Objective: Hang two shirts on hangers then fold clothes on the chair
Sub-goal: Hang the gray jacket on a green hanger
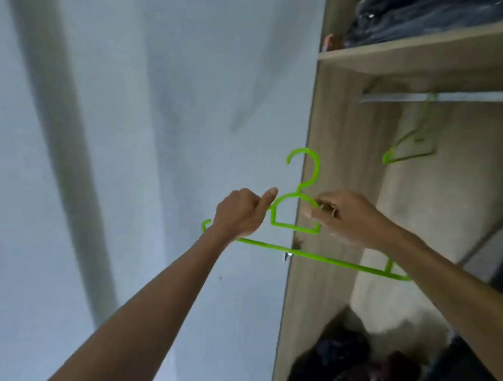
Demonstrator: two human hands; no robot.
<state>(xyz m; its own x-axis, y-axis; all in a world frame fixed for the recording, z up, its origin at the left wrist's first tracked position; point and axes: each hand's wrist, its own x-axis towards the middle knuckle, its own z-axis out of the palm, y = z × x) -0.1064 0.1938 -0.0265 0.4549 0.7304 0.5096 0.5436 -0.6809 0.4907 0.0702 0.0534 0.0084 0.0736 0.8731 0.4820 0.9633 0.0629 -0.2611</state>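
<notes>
Both hands up at wardrobe front, sharing one green hanger (296,230). Left hand (240,215) clenched round its left shoulder, thumb out. Right hand (351,217) pinches the right shoulder by the inner loop. Hanger bare, held in air, hook up, just off the wardrobe's left side panel (326,158). No shirt in view.

Risks (judged):
- Thin plastic; two hands pulling apart could flex or snap it.
- Hook could catch panel edge when hanger is drawn out.
- Frame blurred, fast motion likely; grip could slip.

Room: no surface or chair visible. Pale wall (127,138) at left. 2nd green hanger (409,143) on rail (442,97) under shelf (411,55). Dark folded clothes (427,12) on shelf; dark clothes pile (352,358) at wardrobe bottom.
</notes>
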